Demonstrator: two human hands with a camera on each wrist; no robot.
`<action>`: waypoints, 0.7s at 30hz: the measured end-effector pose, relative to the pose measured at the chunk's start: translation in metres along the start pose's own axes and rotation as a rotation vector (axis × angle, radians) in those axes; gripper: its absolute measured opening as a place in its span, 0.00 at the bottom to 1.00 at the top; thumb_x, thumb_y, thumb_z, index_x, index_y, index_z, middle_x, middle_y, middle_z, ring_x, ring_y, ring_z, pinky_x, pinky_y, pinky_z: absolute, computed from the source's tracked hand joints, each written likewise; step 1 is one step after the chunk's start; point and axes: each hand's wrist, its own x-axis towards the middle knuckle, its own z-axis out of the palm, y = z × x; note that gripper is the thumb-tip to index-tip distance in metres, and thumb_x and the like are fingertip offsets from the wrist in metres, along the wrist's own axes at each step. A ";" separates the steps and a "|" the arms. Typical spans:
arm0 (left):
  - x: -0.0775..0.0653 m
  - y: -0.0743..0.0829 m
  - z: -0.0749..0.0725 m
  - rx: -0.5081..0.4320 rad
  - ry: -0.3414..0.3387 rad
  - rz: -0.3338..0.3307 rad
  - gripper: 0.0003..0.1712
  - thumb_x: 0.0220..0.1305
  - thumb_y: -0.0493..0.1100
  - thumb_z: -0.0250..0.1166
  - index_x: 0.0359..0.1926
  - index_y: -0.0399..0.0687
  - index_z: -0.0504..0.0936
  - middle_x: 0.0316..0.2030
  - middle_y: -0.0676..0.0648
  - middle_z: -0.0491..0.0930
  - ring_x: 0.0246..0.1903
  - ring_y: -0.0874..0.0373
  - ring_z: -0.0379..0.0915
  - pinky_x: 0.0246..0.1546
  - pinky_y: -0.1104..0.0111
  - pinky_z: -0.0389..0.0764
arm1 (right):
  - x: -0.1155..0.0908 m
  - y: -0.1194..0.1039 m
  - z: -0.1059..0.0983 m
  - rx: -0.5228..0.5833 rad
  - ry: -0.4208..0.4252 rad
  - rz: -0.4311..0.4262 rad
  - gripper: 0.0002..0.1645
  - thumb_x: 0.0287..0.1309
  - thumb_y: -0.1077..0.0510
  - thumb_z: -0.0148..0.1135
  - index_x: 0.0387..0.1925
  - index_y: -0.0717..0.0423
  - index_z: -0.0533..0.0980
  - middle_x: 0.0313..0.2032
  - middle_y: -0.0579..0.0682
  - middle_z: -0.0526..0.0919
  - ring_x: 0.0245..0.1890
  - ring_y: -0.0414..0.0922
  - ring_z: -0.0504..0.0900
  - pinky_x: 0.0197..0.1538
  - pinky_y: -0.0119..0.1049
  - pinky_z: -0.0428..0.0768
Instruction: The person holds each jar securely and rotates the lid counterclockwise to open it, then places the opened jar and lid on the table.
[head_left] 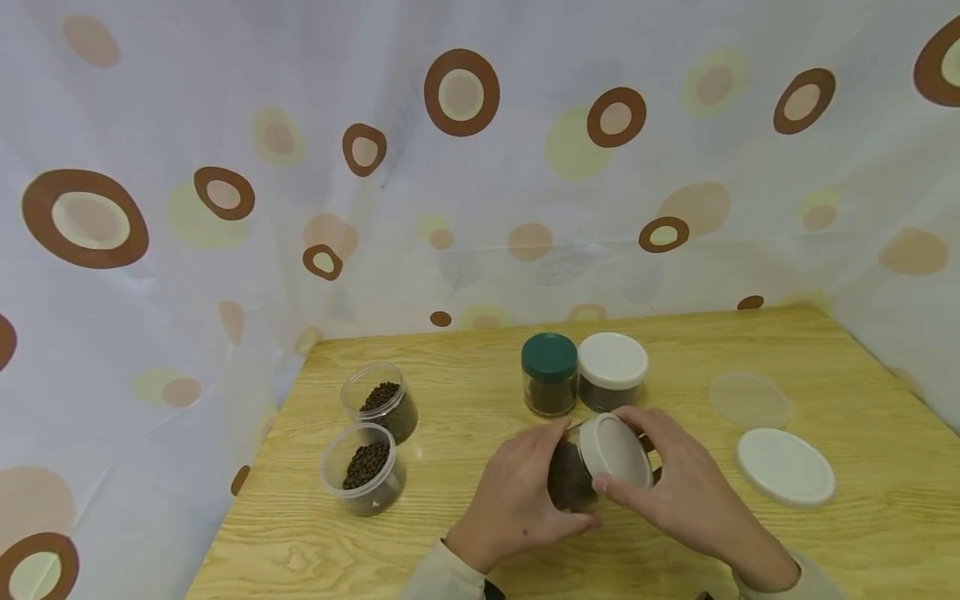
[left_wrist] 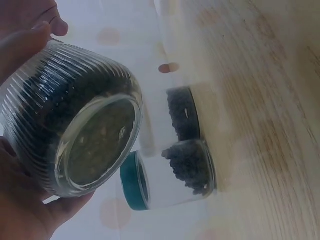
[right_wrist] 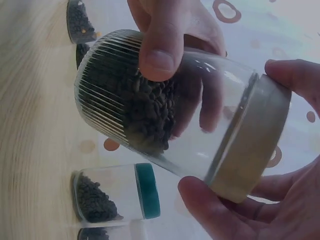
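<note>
My left hand (head_left: 517,492) grips the body of a ribbed clear jar (right_wrist: 150,105) partly filled with dark beans. The jar is tilted and held up off the table, its base showing in the left wrist view. At its other end sits a white lid (head_left: 617,450). Fingers and thumb of my right hand (head_left: 682,492) are curled round that lid's rim. Behind the held jar stands a green-lidded jar (head_left: 550,375) of beans, and beside it a wider jar with a white lid (head_left: 612,367).
Two uncovered clear tubs with beans stand at the left, a front tub (head_left: 365,471) and a back tub (head_left: 381,402). On the right lie a loose white lid (head_left: 785,467) and a thin translucent disc (head_left: 751,401). A patterned curtain (head_left: 525,167) encloses the wooden table (head_left: 450,392).
</note>
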 end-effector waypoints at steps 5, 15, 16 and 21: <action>0.000 -0.002 0.003 0.039 0.075 0.016 0.59 0.39 0.65 0.80 0.69 0.47 0.65 0.52 0.50 0.82 0.52 0.59 0.80 0.51 0.63 0.83 | 0.000 0.002 0.001 0.056 -0.059 0.025 0.44 0.53 0.41 0.73 0.67 0.50 0.67 0.54 0.52 0.78 0.42 0.43 0.77 0.29 0.28 0.78; 0.002 -0.002 0.005 0.115 0.085 0.011 0.58 0.37 0.66 0.80 0.67 0.46 0.69 0.55 0.50 0.80 0.53 0.57 0.79 0.56 0.62 0.81 | 0.002 0.003 0.002 0.028 -0.104 0.075 0.43 0.59 0.40 0.66 0.69 0.57 0.65 0.59 0.55 0.78 0.38 0.39 0.77 0.29 0.27 0.77; 0.002 -0.002 0.006 0.114 0.079 0.010 0.58 0.37 0.66 0.80 0.67 0.46 0.68 0.55 0.50 0.80 0.53 0.57 0.79 0.56 0.62 0.81 | 0.003 0.003 0.002 0.033 -0.112 0.080 0.43 0.60 0.40 0.66 0.69 0.58 0.65 0.59 0.55 0.78 0.38 0.39 0.77 0.30 0.27 0.77; 0.000 -0.002 0.010 0.119 0.063 -0.004 0.59 0.36 0.66 0.80 0.67 0.46 0.68 0.52 0.51 0.82 0.51 0.58 0.79 0.55 0.64 0.80 | 0.002 0.006 0.004 0.044 -0.136 0.047 0.42 0.59 0.41 0.67 0.67 0.59 0.66 0.58 0.56 0.77 0.40 0.40 0.78 0.33 0.27 0.79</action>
